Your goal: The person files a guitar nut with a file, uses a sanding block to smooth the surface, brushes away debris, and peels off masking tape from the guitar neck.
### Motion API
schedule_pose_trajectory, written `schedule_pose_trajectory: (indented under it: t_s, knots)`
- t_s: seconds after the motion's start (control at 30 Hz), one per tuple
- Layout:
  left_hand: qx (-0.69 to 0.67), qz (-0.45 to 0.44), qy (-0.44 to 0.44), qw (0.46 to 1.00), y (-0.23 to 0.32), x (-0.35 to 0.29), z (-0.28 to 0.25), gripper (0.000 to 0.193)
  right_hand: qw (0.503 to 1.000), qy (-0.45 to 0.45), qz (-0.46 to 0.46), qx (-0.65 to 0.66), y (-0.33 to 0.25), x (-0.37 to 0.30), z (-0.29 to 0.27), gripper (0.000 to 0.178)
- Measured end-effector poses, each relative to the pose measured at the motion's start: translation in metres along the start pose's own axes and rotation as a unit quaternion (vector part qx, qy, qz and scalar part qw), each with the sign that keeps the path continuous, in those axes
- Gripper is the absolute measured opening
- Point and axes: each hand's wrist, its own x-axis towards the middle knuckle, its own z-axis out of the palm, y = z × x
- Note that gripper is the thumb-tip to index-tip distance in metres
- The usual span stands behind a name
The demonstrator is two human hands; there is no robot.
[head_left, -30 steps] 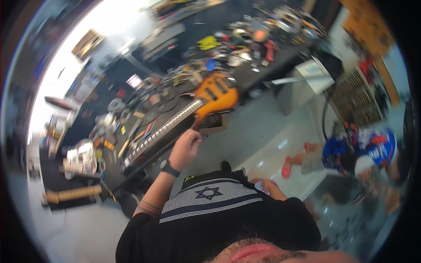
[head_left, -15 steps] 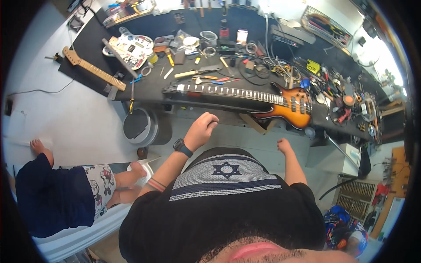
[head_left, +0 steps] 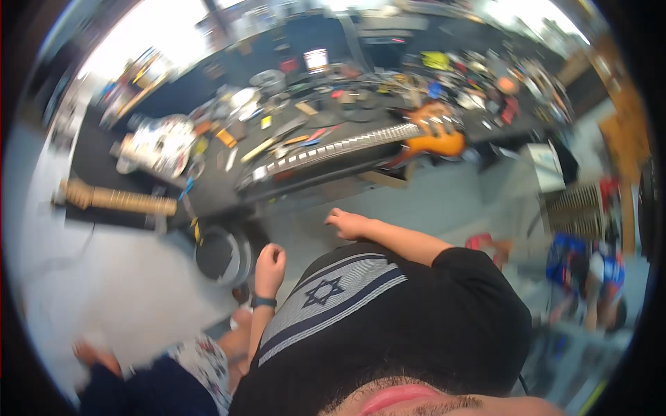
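Both of my hands hang in front of my body, short of the bench, touching nothing I can see. My left hand, with a dark watch on its wrist, has its fingers curled in near a round bin. My right hand reaches across before my shirt, fingers bent and somewhat blurred, with nothing visible in them. Beyond the hands a sunburst bass guitar lies along the bench's front edge, its neck pointing left. A separate wooden guitar neck rests at the bench's left end.
Tools, cables and small parts crowd the dark workbench. A white stickered guitar body lies at its left. Below stands the round bin. One person sits close at my left; another person is at the right.
The view has turned, so the bench appears tilted. My left hand is lower and farther left, away from the bench; my right hand has swung left across my front. The bass guitar stays on the bench.
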Motion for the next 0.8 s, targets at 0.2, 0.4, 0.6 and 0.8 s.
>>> schedule_pose_trajectory:
  t_s: [0.2, 0.4, 0.6, 0.8]
  knots:
    - [0.049, 0.03, -0.105, 0.993, 0.04, 0.057, 0.016, 0.011, 0.885, 0.407, 0.193, 0.114, 0.033, -0.099, -0.143, 0.03]
    - [0.09, 0.082, -0.228, 0.966, 0.098, 0.119, 0.058, 0.014, 0.717, 0.423, 0.552, 0.044, 0.243, -0.314, -0.226, 0.051]
    - [0.134, 0.123, -0.283, 0.942, 0.136, 0.161, 0.12, 0.015, 0.728, 0.388, 0.565, 0.024, 0.277, -0.383, -0.285, 0.042]
    - [0.148, 0.082, -0.38, 0.909, 0.197, 0.185, 0.191, 0.013, 0.867, 0.4, -0.197, 0.22, 0.039, -0.408, -0.366, 0.024]
